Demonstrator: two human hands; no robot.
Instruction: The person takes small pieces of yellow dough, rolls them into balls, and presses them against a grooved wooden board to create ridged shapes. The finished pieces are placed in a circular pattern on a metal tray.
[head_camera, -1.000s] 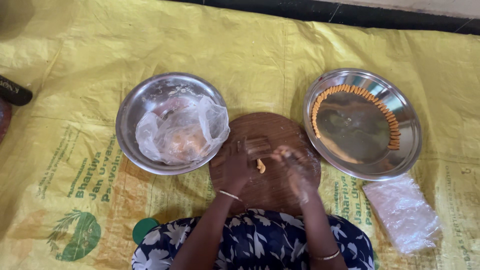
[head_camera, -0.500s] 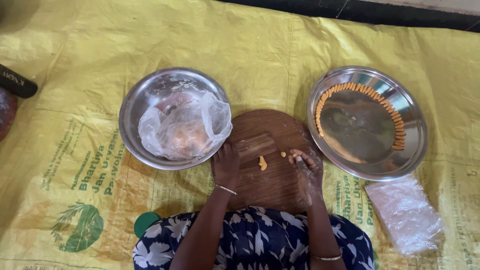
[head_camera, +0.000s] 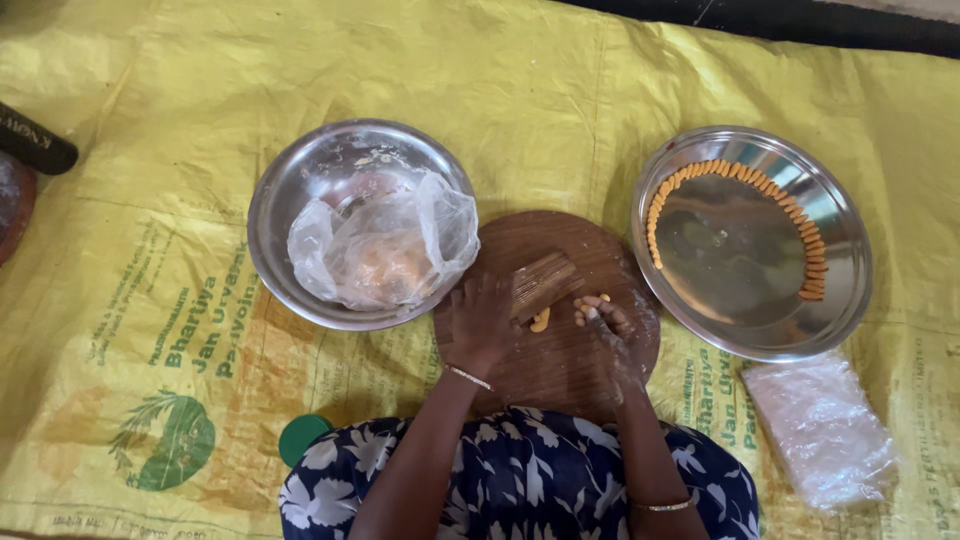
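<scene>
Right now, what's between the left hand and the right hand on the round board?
Head view: a small ridged wooden block and one curled orange dough piece lie between the left hand and right hand on the round wooden board.

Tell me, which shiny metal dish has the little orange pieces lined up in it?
The flat steel plate on the right. A curved row of orange pieces follows its rim. The deeper steel bowl on the left holds a crumpled clear plastic bag instead.

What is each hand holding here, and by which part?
The left hand presses down on the near left end of the small ridged wooden block on the round board. The right hand seems to pinch small dough bits at its fingertips; unclear.
</scene>
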